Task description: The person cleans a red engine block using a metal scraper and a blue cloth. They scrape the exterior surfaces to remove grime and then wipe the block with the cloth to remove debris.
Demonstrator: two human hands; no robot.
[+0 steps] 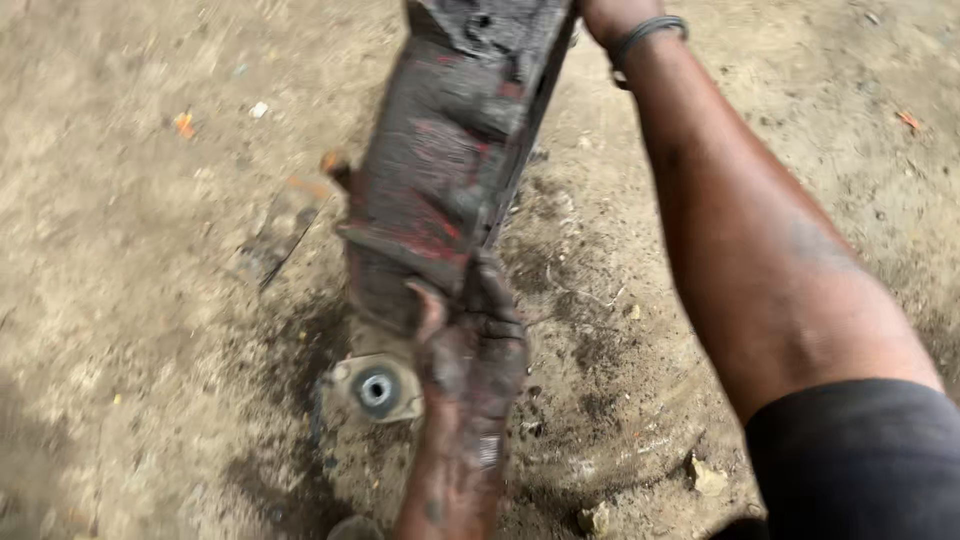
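Left hand (470, 340) gripped the near end of the long greasy black metal part with red paint traces (445, 170), fingers curled tight; right hand (610, 15) at 12 o'clock, grip unclear. Better supported from beneath, above the dirt floor (130, 300).

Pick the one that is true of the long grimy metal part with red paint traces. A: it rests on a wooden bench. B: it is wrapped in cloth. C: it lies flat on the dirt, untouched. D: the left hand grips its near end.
D: the greasy left hand has its grip on the near end of the metal part, raised over the dirt ground.
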